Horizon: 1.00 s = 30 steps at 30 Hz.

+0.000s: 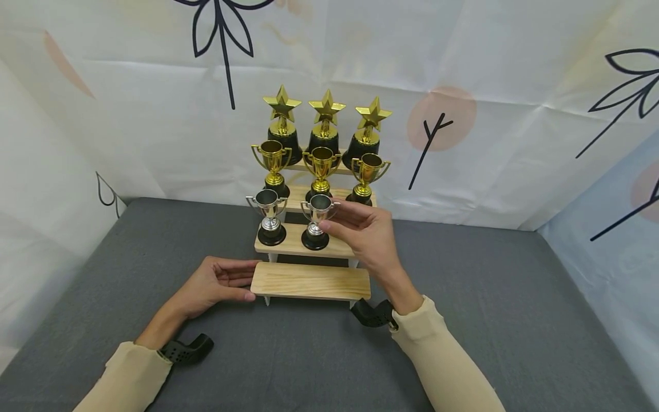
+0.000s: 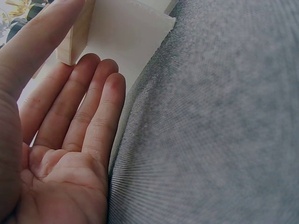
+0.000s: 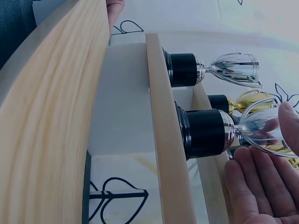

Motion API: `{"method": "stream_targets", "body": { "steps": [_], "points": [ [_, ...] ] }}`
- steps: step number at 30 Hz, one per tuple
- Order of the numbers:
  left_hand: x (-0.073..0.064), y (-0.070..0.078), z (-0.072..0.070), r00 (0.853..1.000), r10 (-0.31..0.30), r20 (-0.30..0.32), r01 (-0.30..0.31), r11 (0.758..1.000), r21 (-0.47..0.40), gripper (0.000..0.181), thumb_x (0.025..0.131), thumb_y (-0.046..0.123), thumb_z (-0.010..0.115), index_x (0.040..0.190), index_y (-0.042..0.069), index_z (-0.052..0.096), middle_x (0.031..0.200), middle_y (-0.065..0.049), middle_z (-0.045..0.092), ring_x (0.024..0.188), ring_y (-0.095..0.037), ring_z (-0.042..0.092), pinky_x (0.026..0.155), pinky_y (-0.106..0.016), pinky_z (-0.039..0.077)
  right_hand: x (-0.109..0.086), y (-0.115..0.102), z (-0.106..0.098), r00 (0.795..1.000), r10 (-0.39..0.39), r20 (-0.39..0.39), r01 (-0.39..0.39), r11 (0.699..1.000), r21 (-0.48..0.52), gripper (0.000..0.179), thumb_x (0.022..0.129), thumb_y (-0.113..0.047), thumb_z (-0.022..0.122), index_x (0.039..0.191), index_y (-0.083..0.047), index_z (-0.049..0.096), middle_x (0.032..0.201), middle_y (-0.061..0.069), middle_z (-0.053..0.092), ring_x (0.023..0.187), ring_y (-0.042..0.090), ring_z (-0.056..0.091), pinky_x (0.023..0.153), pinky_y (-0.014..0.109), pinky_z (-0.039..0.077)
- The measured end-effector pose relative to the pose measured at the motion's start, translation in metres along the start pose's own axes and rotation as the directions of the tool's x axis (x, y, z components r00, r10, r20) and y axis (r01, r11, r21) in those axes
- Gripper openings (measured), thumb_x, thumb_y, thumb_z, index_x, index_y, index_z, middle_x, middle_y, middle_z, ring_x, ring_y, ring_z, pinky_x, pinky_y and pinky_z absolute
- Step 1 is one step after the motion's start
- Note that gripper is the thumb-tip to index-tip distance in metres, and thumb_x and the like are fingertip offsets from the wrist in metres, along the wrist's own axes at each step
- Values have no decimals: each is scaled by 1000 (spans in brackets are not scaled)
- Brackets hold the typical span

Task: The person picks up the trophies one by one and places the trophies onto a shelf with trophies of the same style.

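Observation:
In the head view my right hand (image 1: 368, 232) pinches a small silver trophy cup (image 1: 318, 207) by its bowl, thumb in front and fingers behind. Its black base sits on the second-lowest step of a wooden display stand (image 1: 311, 280). The right wrist view shows that silver cup (image 3: 264, 128) lying sideways in the picture, the thumb over its bowl. To its left on the same step stands another silver trophy cup (image 1: 269, 209). My left hand (image 1: 213, 289) touches the left end of the bare lowest step, fingers nearly straight in the left wrist view (image 2: 70, 126).
Three gold trophy cups (image 1: 320, 166) stand on the step above. Three gold star trophies (image 1: 325, 111) with black bases line the top step. Behind the stand hangs a white patterned cloth (image 1: 494, 166); a dark grey cloth (image 1: 494, 320) covers the table.

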<state>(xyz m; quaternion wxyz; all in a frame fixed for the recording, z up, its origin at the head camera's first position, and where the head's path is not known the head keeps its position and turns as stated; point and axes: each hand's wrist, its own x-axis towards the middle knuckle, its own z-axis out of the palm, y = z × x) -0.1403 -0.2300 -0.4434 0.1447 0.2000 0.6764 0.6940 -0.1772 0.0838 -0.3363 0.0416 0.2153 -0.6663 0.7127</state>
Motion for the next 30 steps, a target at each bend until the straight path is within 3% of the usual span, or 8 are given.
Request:
{"method": "stream_targets", "body": {
  "steps": [19, 30],
  "points": [
    [1, 0, 1, 1000, 4, 0, -4, 1000, -2, 73, 76, -11, 83, 138, -22, 45, 136, -34, 54, 116, -18, 66, 96, -36, 57, -16, -1, -29, 998, 7, -55, -6, 1000, 28, 45, 83, 17, 73, 127, 14, 63, 120, 26, 69, 110, 26, 70, 95, 40, 59],
    [1, 1, 1, 1000, 6, -7, -6, 1000, 4, 74, 75, -11, 83, 138, -22, 46, 135, -32, 56, 116, -18, 66, 96, -36, 56, -25, -2, -49, 995, -31, -98, 30, 999, -12, 44, 83, 18, 73, 126, 14, 64, 115, 14, 73, 106, 24, 72, 93, 38, 60]
  ]
}}
